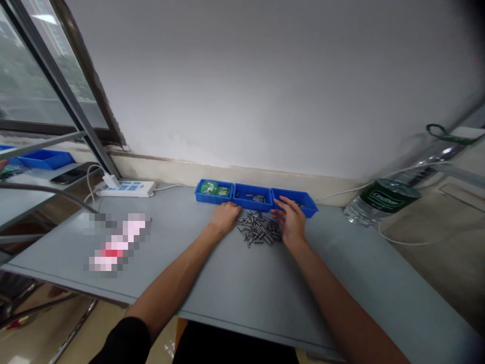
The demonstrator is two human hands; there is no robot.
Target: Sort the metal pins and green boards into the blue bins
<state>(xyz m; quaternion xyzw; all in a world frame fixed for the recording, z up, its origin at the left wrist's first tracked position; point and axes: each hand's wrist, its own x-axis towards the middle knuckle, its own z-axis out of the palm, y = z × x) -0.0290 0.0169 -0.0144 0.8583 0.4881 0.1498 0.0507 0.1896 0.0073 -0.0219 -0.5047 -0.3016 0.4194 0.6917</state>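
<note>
A pile of small grey metal parts lies on the grey table. Just behind it three blue trays stand in a row: the left tray holds green pieces, the middle tray some small grey parts, the right tray a few small parts. My left hand rests at the pile's left edge, its fingertips hidden from clear view. At the right side of the pile, by the front of the right tray, my right hand has its fingers apart, with nothing visible in them.
A white power strip with cables lies at the back left, near a blurred-out item. On the right a large water bottle lies tilted by a cable. Another table at the far left bears a blue tray and a phone.
</note>
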